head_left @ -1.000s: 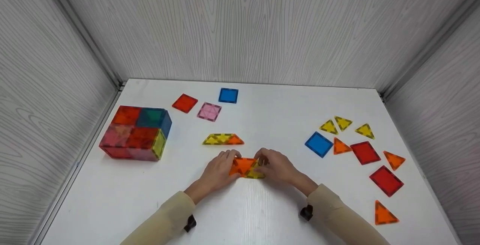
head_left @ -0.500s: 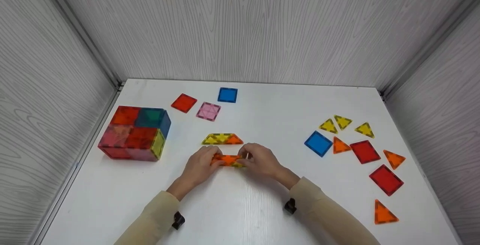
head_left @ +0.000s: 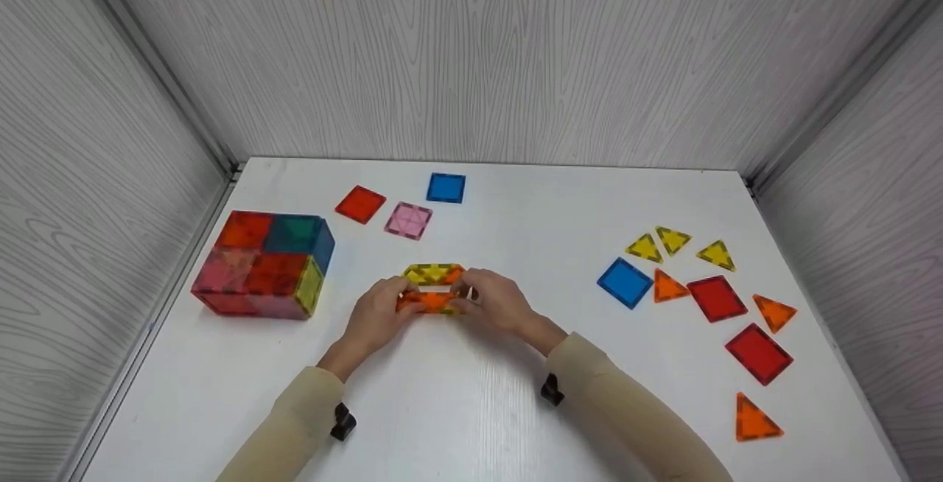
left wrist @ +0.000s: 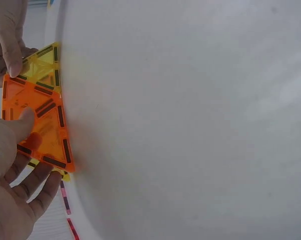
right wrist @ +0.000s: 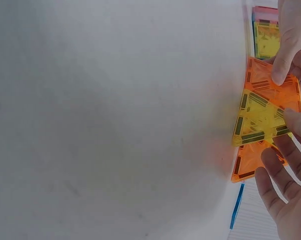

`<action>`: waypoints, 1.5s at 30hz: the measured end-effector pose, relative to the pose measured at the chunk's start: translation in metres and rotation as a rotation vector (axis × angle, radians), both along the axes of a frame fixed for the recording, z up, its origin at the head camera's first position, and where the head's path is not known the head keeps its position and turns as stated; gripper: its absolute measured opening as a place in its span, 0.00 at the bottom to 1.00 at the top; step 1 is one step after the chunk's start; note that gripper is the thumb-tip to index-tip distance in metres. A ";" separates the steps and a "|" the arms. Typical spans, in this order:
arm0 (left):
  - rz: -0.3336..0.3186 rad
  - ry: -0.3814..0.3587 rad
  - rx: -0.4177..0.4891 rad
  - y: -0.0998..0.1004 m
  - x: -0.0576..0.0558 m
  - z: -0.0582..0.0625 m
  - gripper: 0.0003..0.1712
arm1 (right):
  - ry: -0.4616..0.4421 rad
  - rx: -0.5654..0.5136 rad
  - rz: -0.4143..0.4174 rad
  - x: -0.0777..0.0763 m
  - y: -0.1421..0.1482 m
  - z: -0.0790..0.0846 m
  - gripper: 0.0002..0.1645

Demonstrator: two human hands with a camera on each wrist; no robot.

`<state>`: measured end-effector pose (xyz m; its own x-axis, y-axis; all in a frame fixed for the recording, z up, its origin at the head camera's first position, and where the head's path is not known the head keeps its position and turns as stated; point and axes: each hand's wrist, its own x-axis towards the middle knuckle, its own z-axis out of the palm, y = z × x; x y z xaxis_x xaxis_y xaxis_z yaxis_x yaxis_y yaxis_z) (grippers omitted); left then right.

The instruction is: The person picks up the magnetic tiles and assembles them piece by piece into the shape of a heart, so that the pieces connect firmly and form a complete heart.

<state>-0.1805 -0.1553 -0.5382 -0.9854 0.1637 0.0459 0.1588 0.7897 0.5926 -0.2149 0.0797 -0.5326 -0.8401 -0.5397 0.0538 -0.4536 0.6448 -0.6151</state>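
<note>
Both hands hold a joined strip of triangular magnetic tiles (head_left: 427,299), two orange and one yellow, standing tilted up off the table. My left hand (head_left: 377,312) pinches the orange end, thumb on the near face, as the orange tile (left wrist: 48,135) in the left wrist view shows. With thumb and fingers, my right hand (head_left: 499,303) pinches the yellow tile (right wrist: 260,120) at the other end. Just behind lies a second strip (head_left: 431,273) of yellow and orange triangles, its right end partly covered by the right hand. Whether the strips touch, I cannot tell.
A box-shaped block of coloured tiles (head_left: 265,261) stands at the left. Behind lie a red square (head_left: 360,204), a pink square (head_left: 408,220) and a blue square (head_left: 446,188). Several loose tiles, including a red square (head_left: 717,298), lie at the right.
Both hands have carried the held strip left and away from me, up to the strip lying behind. It has tilted from facing the camera to a steeper, more upright stance.
</note>
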 end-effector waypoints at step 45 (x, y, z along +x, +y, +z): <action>0.039 -0.014 -0.137 -0.030 0.005 -0.016 0.10 | -0.009 0.327 -0.599 -0.071 0.274 -0.013 0.37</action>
